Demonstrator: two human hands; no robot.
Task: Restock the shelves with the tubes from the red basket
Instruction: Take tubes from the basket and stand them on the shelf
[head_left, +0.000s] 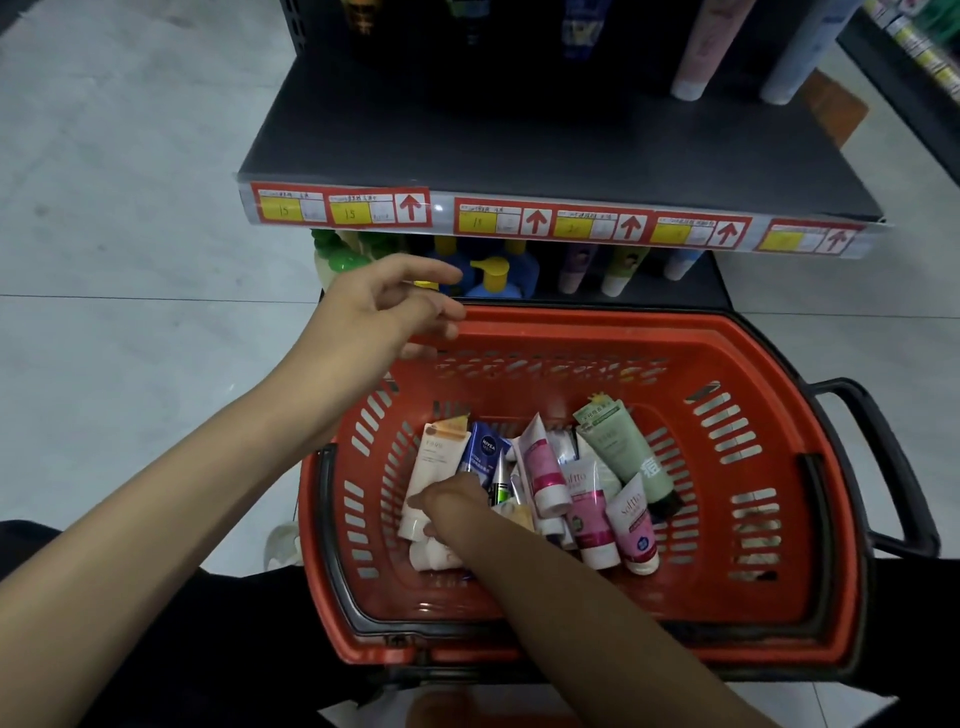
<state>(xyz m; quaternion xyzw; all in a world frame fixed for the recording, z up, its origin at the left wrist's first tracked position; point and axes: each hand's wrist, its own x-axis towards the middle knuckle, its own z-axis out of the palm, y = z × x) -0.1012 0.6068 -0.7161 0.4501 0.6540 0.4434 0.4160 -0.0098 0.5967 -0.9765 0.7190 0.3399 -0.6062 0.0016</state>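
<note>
Below the matt dark shelf with its strip of red-and-yellow price labels, we note the red basket, made of slotted hard plastic with black handles. It holds a loose heap of soft, flat-ended tubes with round caps, among them a cream tube at the left and a long pale green tube lying aslant at the right. We record the left hand empty, fingers loosely spread over the basket's far left rim, and the right hand down among the tubes, thumb on the cream tube; whether its fingers grip anything we cannot tell.
</note>
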